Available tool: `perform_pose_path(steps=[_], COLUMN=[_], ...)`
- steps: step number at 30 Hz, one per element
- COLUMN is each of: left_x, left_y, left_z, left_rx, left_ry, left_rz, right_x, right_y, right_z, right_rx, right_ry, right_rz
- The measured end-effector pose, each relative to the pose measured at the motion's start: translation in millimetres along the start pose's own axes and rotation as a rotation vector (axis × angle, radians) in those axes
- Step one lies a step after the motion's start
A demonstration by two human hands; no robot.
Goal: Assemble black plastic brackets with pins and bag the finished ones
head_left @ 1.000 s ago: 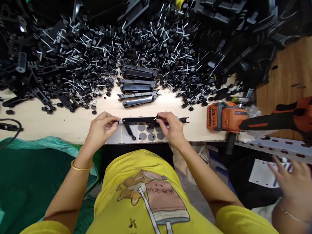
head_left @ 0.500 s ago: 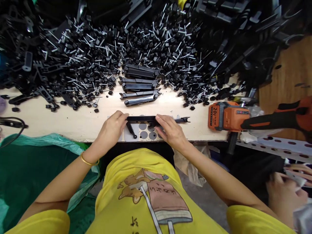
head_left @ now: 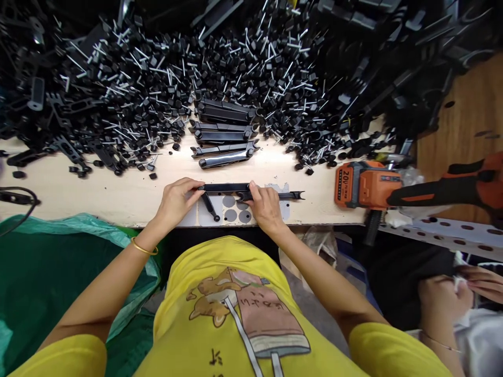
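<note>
Near the front edge of the bench, a long black plastic bar [head_left: 227, 187] is held level between my two hands. My left hand [head_left: 176, 203] pinches its left end between thumb and fingers. At the right end, my right hand [head_left: 267, 205] has its fingers closed on the bar. A short black arm with a round tip [head_left: 210, 208] slants down from the left end. Beneath my right hand lies a black fork-ended bar [head_left: 291, 196], its middle partly covered. Just beyond, several similar black bars [head_left: 223, 136] lie stacked in a row.
A heap of small black-headed metal pins [head_left: 236, 68] spreads across the back. An orange cordless power tool [head_left: 369, 184] lies at the right. A green bag [head_left: 78, 262] hangs at the left. Another person's hands [head_left: 448, 298] show at lower right. Grey round stickers [head_left: 230, 215] mark the bench edge.
My right hand has shifted slightly left and its fingers have closed in on the bar's end. My left hand keeps its pinch. The view has moved slightly.
</note>
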State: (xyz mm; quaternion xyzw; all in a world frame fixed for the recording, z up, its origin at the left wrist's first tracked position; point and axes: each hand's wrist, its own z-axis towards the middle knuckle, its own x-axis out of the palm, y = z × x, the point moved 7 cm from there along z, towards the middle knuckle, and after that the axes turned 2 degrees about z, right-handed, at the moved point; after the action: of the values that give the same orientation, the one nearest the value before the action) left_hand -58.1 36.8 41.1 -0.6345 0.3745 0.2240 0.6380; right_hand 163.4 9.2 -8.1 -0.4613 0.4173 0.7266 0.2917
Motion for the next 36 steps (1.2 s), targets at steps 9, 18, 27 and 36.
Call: perform_pose_path(steps=[9,18,27,36], left_x=[0.8,2.9,27.0,40.1], left_y=[-1.3,-0.1,-58.1,-78.2], left_z=[1.0,0.9,-8.3,-25.9], left_rx=[0.066,0.131,0.509,0.509], left_ry=[0.001,-0.018,0.250,0.370], left_rz=[0.003,0.005,0.558,0.331], right_x=[1.5,1.1,-18.7,-61.3], right_y=[-0.4,-5.4,27.1,42.0], right_z=[2.3,3.6,10.4,-2.8], right_rx=[-0.008,-0.124,-0.063,-0.133], right_ry=[0.056,0.073,0.075,0.449], right_rz=[-0.064,-0.048,0.116,0.256])
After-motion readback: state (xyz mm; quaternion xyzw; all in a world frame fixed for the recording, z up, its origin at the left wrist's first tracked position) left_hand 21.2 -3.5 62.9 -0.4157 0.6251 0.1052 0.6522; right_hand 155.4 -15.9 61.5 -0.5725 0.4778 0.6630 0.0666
